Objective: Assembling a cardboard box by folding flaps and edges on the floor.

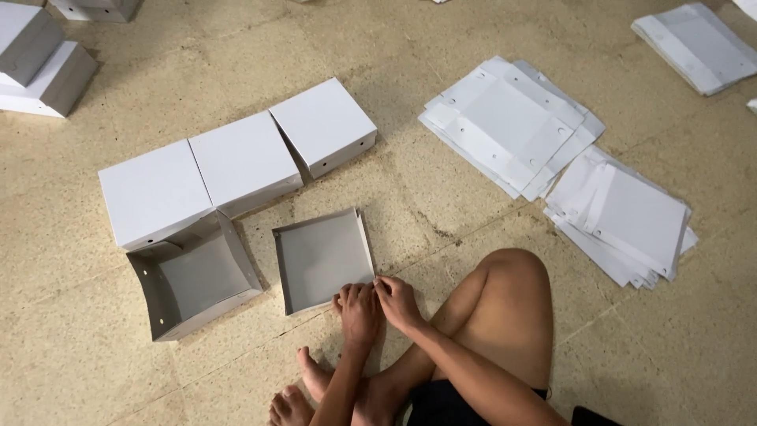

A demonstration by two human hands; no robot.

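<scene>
Both hands meet at the shallow grey tray (323, 256), pinching its near corner at about 5 o'clock: left hand (359, 310) and right hand (397, 302), fingers closed on the cardboard flap. The tray lies on the floor (410, 197), finished white boxes (236, 162) at 11 o'clock. Uneven pressure could crease the wall or pop the fold. Forearms angle in, wrists low.

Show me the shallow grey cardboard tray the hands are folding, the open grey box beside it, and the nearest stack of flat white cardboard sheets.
Shallow grey cardboard tray (319, 256): head view, on its inner floor.
Open grey box (197, 276): head view, on its inside bottom.
Stack of flat white cardboard sheets (623, 217): head view, on the top sheet.
</scene>
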